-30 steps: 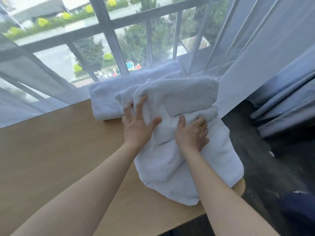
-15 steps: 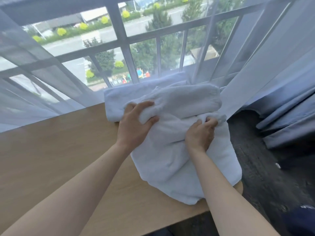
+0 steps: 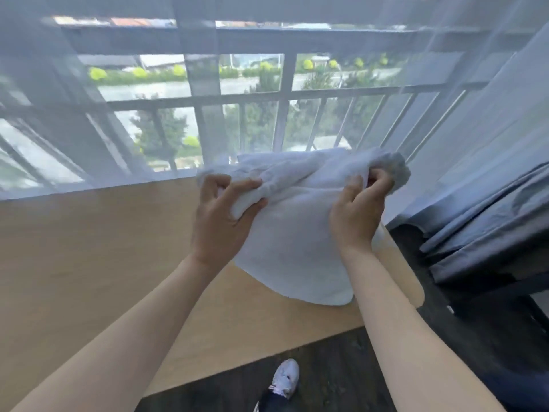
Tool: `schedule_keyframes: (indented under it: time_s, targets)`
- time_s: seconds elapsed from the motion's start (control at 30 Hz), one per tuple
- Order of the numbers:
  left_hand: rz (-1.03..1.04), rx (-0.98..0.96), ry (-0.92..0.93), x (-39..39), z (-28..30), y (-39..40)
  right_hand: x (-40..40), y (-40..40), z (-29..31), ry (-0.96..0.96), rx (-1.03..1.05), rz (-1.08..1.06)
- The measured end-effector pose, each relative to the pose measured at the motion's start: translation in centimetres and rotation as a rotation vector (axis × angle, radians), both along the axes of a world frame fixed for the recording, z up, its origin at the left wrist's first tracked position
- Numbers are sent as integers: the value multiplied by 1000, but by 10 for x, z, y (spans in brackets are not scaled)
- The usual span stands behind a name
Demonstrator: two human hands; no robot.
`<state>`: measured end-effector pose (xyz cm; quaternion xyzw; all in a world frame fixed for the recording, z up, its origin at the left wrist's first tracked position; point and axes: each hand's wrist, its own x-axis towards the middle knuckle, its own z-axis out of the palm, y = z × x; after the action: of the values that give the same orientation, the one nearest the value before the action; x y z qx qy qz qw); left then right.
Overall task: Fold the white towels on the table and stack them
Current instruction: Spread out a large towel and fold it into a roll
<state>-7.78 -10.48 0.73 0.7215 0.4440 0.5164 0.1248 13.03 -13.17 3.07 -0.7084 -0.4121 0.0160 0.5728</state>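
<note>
Gripping the soft white terry towel point(image 3: 297, 221) by its bunched top edge, the left hand point(image 3: 221, 215) and right hand point(image 3: 356, 215) lift it over the light wooden table's point(image 3: 89, 248) far right corner, probably to shake it flat for folding.

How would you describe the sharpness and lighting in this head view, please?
Head view: backlit by the window, wide-angle bending of its bars; motion blur softens the towel edge near the right hand; left hand reasonably sharp.
</note>
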Motion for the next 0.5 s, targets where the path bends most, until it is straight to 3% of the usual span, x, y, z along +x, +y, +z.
schedule_keyframes:
  time_s: [0.23,0.5]
  targets:
    - [213,94,116,-177,-2,-73,-170,-28,7,10,-10,244]
    - [493,-45,243,-343,-44,-119,-343,-17,-49,81,-174,512]
